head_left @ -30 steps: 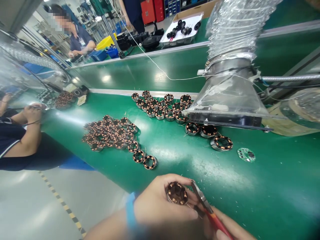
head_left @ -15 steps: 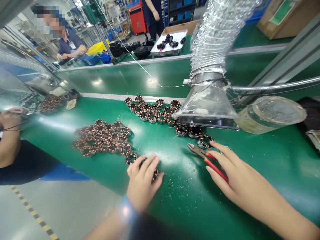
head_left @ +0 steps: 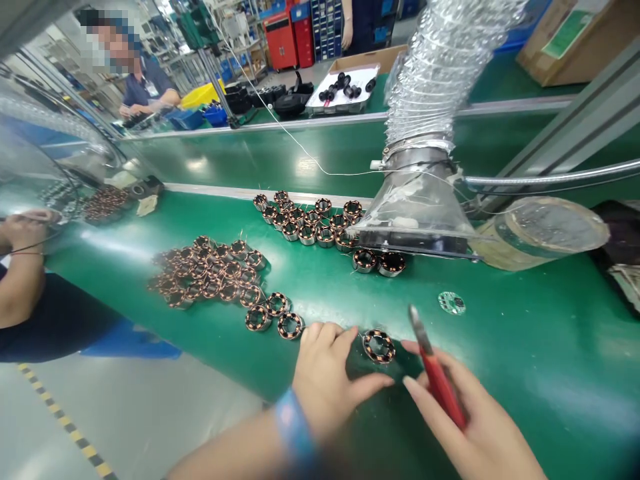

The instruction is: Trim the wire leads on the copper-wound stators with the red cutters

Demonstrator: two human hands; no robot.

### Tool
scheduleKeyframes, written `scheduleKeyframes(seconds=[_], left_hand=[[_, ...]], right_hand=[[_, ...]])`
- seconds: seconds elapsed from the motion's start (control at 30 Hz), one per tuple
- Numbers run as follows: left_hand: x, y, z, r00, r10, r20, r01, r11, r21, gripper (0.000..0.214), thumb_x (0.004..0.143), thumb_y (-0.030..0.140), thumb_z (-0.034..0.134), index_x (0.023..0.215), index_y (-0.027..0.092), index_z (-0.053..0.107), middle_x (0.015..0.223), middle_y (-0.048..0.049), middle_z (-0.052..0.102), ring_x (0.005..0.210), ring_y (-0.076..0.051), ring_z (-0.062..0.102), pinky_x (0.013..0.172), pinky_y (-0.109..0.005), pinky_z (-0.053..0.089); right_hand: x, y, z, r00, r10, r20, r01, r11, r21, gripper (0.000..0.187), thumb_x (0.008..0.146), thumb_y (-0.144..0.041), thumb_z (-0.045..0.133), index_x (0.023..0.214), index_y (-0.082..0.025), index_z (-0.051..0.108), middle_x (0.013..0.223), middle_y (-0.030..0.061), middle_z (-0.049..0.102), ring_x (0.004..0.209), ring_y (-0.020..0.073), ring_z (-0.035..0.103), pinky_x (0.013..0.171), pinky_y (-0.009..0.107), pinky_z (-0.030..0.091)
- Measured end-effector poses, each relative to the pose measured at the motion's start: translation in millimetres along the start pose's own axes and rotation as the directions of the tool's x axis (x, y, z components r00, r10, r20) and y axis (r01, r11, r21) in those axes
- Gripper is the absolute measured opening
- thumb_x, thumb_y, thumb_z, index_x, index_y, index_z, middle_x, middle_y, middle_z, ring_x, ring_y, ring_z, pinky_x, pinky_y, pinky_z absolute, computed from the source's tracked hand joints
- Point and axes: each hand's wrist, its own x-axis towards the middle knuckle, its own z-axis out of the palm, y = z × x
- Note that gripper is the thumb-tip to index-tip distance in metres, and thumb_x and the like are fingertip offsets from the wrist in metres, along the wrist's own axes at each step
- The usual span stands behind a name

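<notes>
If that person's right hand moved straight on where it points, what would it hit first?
The right hand, holding red pliers, would probably reach the copper-wound ring by the clear hood first; depth is hard to judge.

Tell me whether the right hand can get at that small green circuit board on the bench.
Probably yes. The right hand, gripping red-handled cutters, sits just short of the green circuit board, and only bare green bench mat seems to lie between them.
</notes>
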Motion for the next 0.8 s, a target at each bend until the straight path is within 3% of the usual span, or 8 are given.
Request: scheduleKeyframes(seconds=[0.07,0.1,0.2,0.33,0.6,0.7,0.8], left_hand=[[8,3,0.9,0.999,-0.035,0.019,0.037,0.997,-0.068,0.066,0.059,0.061,0.066,0.106,0.015,0.063,0.089,-0.0120,0.062,0.086,-0.029,0.052,0.077,-0.048,0.043],[10,4,1.5,0.999,-0.045,0.021,0.047,0.992,-0.117,0.060,0.059,0.059,0.068,0.102,0.017,0.064,0.090,-0.0110,0.063,0.088,-0.029,0.052,0.079,-0.048,0.043],[15,8,3.4,0.998,-0.043,0.038,0.053,0.950,-0.307,0.040,0.065,0.041,0.071,0.097,0.019,0.062,0.094,-0.0077,0.064,0.092,-0.025,0.054,0.084,-0.044,0.044],[13,9,3.1,0.988,0.014,0.152,0.061,0.877,-0.477,0.037,0.065,0.025,0.072,0.100,0.019,0.060,0.099,-0.0082,0.064,0.091,-0.021,0.059,0.083,-0.037,0.047],[12,-1,-6.8,0.938,0.250,0.240,-0.121,0.885,-0.450,0.044,0.059,0.018,0.069,0.103,0.021,0.061,0.100,-0.0067,0.067,0.093,-0.022,0.058,0.089,-0.040,0.043],[11,-1,-6.1,0.933,0.243,0.265,-0.108,0.893,-0.438,0.049,0.062,0.015,0.065,0.110,0.021,0.059,0.101,-0.0060,0.067,0.096,-0.023,0.055,0.090,-0.040,0.042],[8,1,-1.8,0.948,0.162,0.274,-0.037,0.911,-0.410,0.062,0.060,0.022,0.071,0.119,0.018,0.053,0.110,-0.0099,0.062,0.105,-0.026,0.050,0.092,-0.043,0.042]], right_hand=[[14,-3,1,0.986,0.163,-0.017,-0.162,0.985,0.060,0.039,0.084,-0.046,0.044,0.115,-0.022,0.044,0.094,0.0085,0.066,0.082,0.0249,0.067,0.065,0.035,0.056],[21,-6,1,0.985,0.174,-0.016,-0.172,0.981,0.085,0.038,0.084,-0.045,0.044,0.114,-0.022,0.045,0.094,0.0075,0.066,0.081,0.0234,0.067,0.067,0.034,0.055],[34,-14,5,0.991,0.126,-0.033,-0.120,0.982,0.144,0.031,0.085,-0.038,0.043,0.112,-0.023,0.044,0.102,0.0055,0.063,0.085,0.0186,0.064,0.079,0.033,0.052],[32,-18,8,0.992,0.108,-0.059,-0.096,0.981,0.169,0.025,0.086,-0.036,0.043,0.109,-0.024,0.043,0.087,0.0015,0.062,0.077,0.0175,0.063,0.073,0.031,0.052],[23,-6,-5,0.996,0.070,-0.051,-0.061,0.986,0.155,0.023,0.085,-0.035,0.044,0.105,-0.024,0.048,0.081,0.0000,0.062,0.074,0.0183,0.063,0.060,0.025,0.050],[23,7,-8,0.986,0.120,-0.112,-0.102,0.983,0.149,0.025,0.084,-0.040,0.045,0.104,-0.024,0.048,0.085,0.0018,0.062,0.081,0.0213,0.063,0.064,0.028,0.051],[14,23,-12,0.965,0.177,-0.196,-0.147,0.977,0.154,0.029,0.082,-0.049,0.046,0.098,-0.025,0.049,0.100,0.0055,0.060,0.097,0.0263,0.059,0.082,0.039,0.048]])
